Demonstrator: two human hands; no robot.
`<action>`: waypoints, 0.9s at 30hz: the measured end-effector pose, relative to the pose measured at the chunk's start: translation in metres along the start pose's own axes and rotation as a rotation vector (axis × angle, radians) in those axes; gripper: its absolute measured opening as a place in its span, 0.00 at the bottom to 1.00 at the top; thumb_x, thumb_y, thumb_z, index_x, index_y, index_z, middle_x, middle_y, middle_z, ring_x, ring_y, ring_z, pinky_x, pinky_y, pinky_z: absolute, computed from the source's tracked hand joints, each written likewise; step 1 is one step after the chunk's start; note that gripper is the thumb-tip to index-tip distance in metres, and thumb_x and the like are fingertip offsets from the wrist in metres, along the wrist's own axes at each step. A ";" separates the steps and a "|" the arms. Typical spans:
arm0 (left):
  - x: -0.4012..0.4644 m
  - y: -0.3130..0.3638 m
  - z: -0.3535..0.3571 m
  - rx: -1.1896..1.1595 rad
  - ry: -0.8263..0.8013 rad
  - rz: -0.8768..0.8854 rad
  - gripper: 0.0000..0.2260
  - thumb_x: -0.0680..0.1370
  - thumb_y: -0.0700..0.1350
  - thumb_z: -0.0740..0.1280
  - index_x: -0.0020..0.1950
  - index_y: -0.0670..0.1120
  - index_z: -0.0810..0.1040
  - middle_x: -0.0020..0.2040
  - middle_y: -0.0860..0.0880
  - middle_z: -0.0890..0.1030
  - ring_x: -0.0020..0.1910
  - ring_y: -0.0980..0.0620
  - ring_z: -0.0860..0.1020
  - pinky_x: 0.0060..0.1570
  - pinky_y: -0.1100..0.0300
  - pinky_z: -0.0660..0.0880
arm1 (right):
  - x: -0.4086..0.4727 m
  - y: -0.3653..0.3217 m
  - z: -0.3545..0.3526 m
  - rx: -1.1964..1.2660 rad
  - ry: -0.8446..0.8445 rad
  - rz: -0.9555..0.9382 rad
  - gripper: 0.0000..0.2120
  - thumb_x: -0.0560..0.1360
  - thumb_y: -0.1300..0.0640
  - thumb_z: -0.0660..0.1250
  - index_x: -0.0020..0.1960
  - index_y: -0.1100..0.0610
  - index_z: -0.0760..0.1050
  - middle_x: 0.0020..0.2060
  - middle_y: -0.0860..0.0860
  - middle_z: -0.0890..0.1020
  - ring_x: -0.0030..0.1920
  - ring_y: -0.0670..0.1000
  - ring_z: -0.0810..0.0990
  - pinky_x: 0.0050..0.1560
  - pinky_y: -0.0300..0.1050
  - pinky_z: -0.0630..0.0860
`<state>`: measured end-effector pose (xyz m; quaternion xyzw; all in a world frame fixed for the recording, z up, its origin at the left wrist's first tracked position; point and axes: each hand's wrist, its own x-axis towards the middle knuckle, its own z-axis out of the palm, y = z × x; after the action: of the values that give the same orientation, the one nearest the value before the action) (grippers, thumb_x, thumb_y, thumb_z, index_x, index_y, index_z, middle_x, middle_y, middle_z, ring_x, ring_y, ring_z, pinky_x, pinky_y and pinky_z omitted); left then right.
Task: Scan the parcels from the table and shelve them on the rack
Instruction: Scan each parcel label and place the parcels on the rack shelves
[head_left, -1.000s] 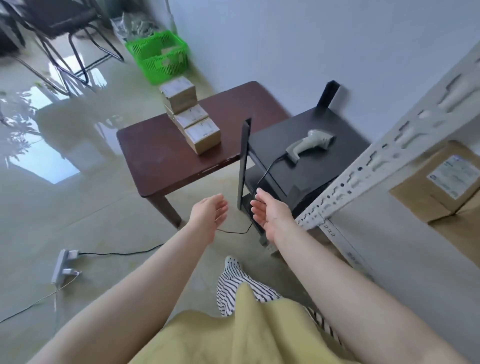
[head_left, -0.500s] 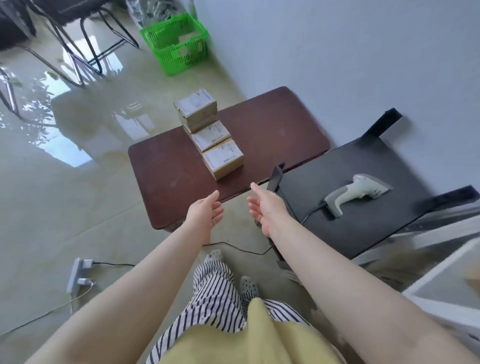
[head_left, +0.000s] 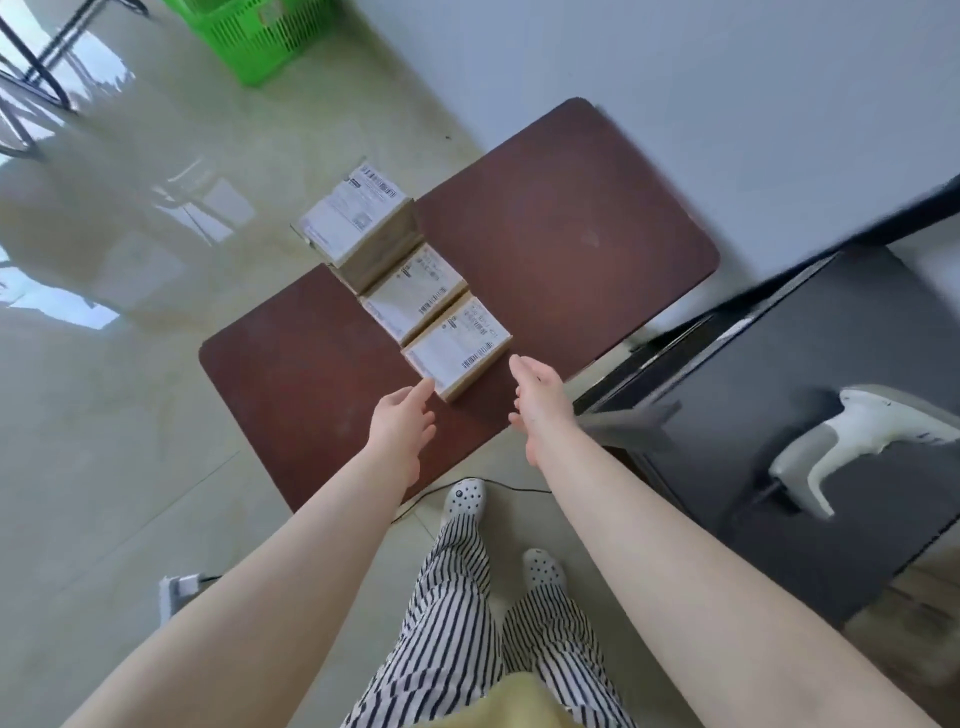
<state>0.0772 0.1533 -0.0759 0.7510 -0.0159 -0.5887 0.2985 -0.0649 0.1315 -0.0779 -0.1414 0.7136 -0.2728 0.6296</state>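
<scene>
Cardboard parcels with white labels lie in a row on the dark brown table (head_left: 571, 234). The nearest parcel (head_left: 457, 348) lies just beyond my fingertips, a second parcel (head_left: 415, 296) sits behind it, and a taller stack (head_left: 358, 221) stands at the far end. My left hand (head_left: 402, 423) is open, its fingertips close to the nearest parcel's left corner. My right hand (head_left: 537, 400) is open too, just right of that parcel. Neither hand holds anything. A white barcode scanner (head_left: 862, 441) lies on the black stand (head_left: 779, 364) at right. The rack is out of view.
A green basket (head_left: 260, 36) stands on the floor by the wall at the back. Chair legs (head_left: 31, 67) show at top left. A power strip (head_left: 176, 587) and a thin cable (head_left: 519, 488) lie on the glossy floor near my feet.
I have stepped toward the table and looked down. Both hands reached forward over the table edge and now flank the nearest parcel. The rack left the view.
</scene>
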 end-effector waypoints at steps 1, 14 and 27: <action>0.015 0.006 0.000 0.012 -0.004 -0.011 0.28 0.80 0.52 0.70 0.76 0.43 0.68 0.61 0.46 0.77 0.63 0.48 0.77 0.70 0.51 0.73 | 0.016 -0.003 0.010 0.003 0.020 -0.006 0.21 0.80 0.46 0.65 0.71 0.50 0.71 0.61 0.49 0.75 0.60 0.50 0.75 0.64 0.49 0.74; 0.093 0.021 0.008 0.071 -0.083 -0.099 0.20 0.81 0.51 0.68 0.71 0.46 0.70 0.57 0.49 0.83 0.55 0.51 0.83 0.58 0.53 0.81 | 0.093 -0.002 0.039 -0.160 0.106 -0.150 0.14 0.83 0.53 0.63 0.66 0.55 0.76 0.54 0.48 0.80 0.52 0.42 0.78 0.48 0.34 0.72; 0.019 0.041 0.008 0.035 -0.210 -0.099 0.23 0.80 0.55 0.69 0.68 0.43 0.68 0.55 0.45 0.81 0.49 0.49 0.83 0.44 0.60 0.82 | 0.017 -0.067 0.031 -0.175 0.043 -0.351 0.05 0.81 0.53 0.64 0.55 0.53 0.75 0.50 0.49 0.80 0.53 0.49 0.80 0.46 0.40 0.74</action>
<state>0.0896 0.1094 -0.0739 0.6902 -0.0204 -0.6778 0.2525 -0.0468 0.0619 -0.0556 -0.3120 0.7123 -0.3184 0.5422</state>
